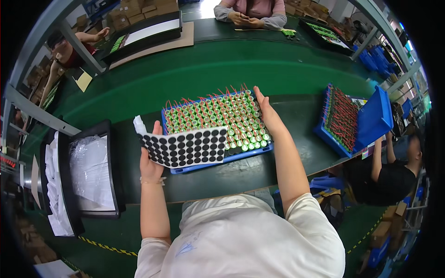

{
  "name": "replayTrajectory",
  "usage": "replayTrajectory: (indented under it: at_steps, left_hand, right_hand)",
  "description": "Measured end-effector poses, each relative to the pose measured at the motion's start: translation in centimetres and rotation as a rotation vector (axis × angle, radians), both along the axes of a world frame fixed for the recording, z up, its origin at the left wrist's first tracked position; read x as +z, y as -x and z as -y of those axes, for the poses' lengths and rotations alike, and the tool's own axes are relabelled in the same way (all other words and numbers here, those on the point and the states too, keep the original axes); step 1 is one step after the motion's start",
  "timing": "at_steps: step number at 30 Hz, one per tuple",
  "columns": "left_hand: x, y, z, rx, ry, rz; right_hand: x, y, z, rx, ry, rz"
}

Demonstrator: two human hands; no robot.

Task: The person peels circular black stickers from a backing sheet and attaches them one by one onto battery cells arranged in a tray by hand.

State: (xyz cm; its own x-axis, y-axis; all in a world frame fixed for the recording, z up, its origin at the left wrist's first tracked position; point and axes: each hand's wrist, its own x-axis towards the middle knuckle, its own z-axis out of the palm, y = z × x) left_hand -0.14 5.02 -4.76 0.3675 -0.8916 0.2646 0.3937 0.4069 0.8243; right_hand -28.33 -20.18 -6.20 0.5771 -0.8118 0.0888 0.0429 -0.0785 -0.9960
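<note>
A blue tray [250, 152] stands on the dark bench in front of me, packed with rows of green cylindrical battery cells [218, 111] with red wires sticking up from their far side. A white sheet of round black stickers [185, 147] covers the tray's near left part. My left hand [149, 162] is at the sheet's left end and grips it, with the fingers partly hidden behind it. Several black dots sit on cells just right of the sheet. My right hand [269, 113] lies along the tray's right side, its fingers stretched out against the edge.
To the right, another blue tray [340, 123] of wired cells leans by a blue bin [373, 118]. Black trays [113, 171] with white sheets and clear film stand at the left. Beyond the green belt [287, 69] sits a person [250, 14]; other people work at both sides.
</note>
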Motion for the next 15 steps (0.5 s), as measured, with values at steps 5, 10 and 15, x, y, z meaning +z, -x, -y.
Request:
replayTrajectory:
  at_steps: [5, 10, 15]
  left_hand:
    - [-0.4, 2.3, 1.7, 0.051, -0.001, -0.139]
    - [0.0, 3.1, 1.6, 0.106, 0.005, -0.191]
    - [-3.4, 1.7, -0.4, 0.190, -0.071, -0.337]
  right_hand:
    - [-2.6, 0.8, 1.0, 0.023, -0.211, -0.027]
    - [-1.9, 0.4, -0.3, 0.043, -0.327, 0.267]
    - [-1.4, 0.4, -0.8, 0.043, -0.256, 0.137]
